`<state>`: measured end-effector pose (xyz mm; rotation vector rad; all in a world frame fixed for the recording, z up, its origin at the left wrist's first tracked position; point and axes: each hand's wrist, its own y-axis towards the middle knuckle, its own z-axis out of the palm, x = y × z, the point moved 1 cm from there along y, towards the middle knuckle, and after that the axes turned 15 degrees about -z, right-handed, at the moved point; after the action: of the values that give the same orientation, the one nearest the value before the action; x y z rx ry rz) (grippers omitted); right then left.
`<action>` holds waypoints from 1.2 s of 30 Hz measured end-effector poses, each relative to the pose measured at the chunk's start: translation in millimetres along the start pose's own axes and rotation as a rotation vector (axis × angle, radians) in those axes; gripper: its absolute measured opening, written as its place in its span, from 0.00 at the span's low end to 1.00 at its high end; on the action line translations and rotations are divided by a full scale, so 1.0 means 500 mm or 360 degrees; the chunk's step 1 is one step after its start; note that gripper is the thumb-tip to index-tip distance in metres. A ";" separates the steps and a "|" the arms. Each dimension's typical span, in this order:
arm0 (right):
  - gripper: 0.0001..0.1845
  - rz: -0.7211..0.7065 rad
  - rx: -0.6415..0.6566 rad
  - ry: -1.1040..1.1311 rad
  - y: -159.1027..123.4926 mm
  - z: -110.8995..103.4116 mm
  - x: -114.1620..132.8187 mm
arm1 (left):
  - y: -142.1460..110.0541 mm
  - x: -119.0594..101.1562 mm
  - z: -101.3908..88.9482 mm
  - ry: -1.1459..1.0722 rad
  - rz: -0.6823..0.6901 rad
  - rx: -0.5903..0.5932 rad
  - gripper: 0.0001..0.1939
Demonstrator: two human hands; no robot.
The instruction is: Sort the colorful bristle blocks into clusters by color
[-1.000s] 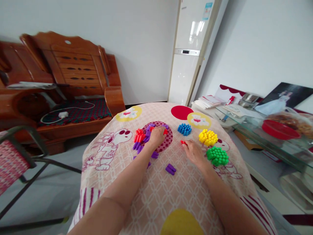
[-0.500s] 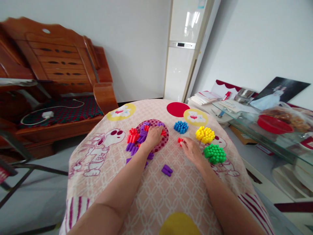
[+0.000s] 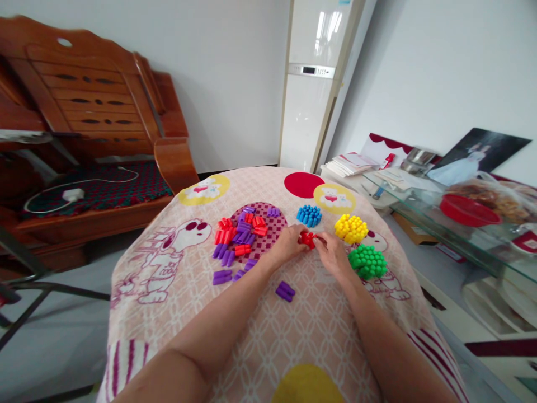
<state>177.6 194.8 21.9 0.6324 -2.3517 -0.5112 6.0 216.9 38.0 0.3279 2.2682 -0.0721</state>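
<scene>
Between my two hands, on the tablecloth [image 3: 251,341], are small red plastic pieces [image 3: 308,240] that look like joined rods. My left hand [image 3: 289,244] pinches them from the left and partly hides them. From the right, the fingers of my right hand [image 3: 333,253] close on their other side. Just beyond stands a cluster of blue pieces [image 3: 309,215]. Yellow pieces [image 3: 351,228] and green pieces [image 3: 368,261] stand bunched to the right of my right hand. A loose pile of purple pieces [image 3: 244,226] and red pieces [image 3: 226,232] lies left of my left hand.
One purple piece [image 3: 285,291] lies alone nearer me. A glass shelf [image 3: 423,221] with a red bowl [image 3: 470,210] and papers [image 3: 350,165] stands right of the table. A wooden bench [image 3: 96,112] is at the left, and a tall white appliance [image 3: 308,106] stands behind.
My left hand has moved right from the pile to the red pieces by my right hand. More of the pile now shows. My right hand stays nearly in place.
</scene>
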 end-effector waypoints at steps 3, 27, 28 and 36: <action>0.13 -0.0014 -0.0044 -0.0003 0.000 0.000 -0.003 | 0.002 0.002 0.007 -0.0110 -0.0003 0.0037 0.14; 0.23 0.0245 -0.0104 -0.0035 0.002 -0.018 0.019 | 0.018 0.086 -0.152 0.0867 -0.0586 -0.0556 0.16; 0.23 0.0248 -0.0105 -0.0032 0.002 -0.019 0.018 | 0.018 0.097 -0.158 0.0922 -0.0656 -0.0523 0.15; 0.23 0.0222 -0.0133 0.0015 0.003 -0.016 0.011 | 0.009 0.096 -0.157 0.1024 -0.0635 -0.0472 0.14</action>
<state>178.7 191.6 31.0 0.4277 -2.3324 -0.5388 -80.5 243.7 54.0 -0.3110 2.8998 0.1903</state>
